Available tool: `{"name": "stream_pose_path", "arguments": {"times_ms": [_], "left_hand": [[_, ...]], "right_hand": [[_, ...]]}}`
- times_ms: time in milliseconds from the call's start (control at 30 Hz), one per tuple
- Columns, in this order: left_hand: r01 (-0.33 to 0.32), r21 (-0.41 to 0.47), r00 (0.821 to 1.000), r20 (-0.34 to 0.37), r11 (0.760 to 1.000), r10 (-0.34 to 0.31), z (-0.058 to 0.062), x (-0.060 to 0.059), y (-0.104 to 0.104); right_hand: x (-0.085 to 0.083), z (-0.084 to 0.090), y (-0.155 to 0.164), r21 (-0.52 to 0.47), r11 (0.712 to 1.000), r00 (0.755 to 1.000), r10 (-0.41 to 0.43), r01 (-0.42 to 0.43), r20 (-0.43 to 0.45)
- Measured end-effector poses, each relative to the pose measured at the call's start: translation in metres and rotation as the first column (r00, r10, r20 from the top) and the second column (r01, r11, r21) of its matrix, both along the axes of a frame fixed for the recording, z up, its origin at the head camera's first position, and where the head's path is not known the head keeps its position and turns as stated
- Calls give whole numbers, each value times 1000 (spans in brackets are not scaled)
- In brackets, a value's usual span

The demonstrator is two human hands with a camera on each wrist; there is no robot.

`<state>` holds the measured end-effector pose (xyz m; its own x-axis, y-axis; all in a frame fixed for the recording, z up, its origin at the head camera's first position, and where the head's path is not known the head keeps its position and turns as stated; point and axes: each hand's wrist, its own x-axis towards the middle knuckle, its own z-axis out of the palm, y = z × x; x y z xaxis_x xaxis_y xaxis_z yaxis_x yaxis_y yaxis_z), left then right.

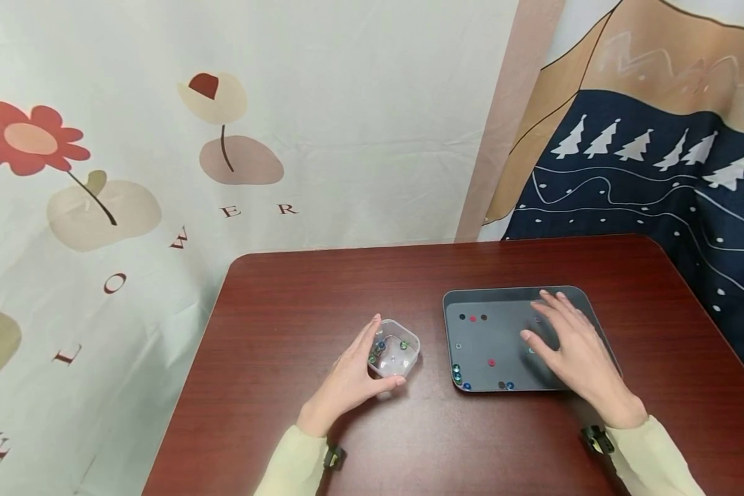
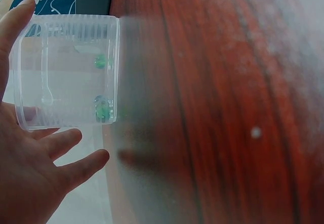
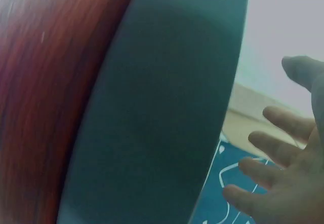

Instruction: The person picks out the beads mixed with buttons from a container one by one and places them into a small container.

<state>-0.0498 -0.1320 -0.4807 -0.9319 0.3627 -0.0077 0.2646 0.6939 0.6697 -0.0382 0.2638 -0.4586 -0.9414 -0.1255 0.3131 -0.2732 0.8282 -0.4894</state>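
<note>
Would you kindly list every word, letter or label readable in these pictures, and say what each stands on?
"W", "E", "R": dark red letters in an arc on the flower cloth behind the table.
"O": on that cloth, lower left of the "W".
"L" and "E": near the cloth's left edge, tilted, only partly legible.
Clear container: no label visible.
Grey tray: no text.
Tree-pattern cloth: pictures only, no words.

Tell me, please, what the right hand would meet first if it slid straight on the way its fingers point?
Probably the far rim of the dark tray: the right hand points away from the person, fingertips almost at it.
</note>
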Motion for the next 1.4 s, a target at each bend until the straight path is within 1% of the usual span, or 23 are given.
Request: {"name": "stream_pose_path", "arguments": {"times_ms": [267, 533, 767, 867, 1100, 1233, 1400], "left_hand": [[3, 3, 1000, -5, 1000, -3, -1, 0, 0], [1, 6, 1000, -13, 1000, -1, -2, -1, 0], [2, 3, 1000, -15, 1000, -2, -2, -1, 0], [6, 4, 1000, -11, 1000, -6, -1, 0, -1], [5, 5, 1000, -10, 1000, -5, -2, 0, -1], [-3, -6, 1000, -11, 1000, 3, -2, 1, -1], [-4, -9, 1000, -10, 1000, 4, -2, 1, -1]], "right_hand": [[3, -9, -20, -11, 991, 991, 131, -131, 8], [4, -14, -38, -5, 978, 976, 206, -206, 67], [3, -17, -51, -24, 962, 952, 273, -273, 138], [1, -21, -55, -16, 953, 944, 303, -303, 128], [-3, -30, -63, 27, 924, 923, 380, -382, 65], [-6, -32, -66, 33, 915, 914, 399, -402, 75], [-9, -33, -68, 60, 907, 906, 408, -416, 113]]}}
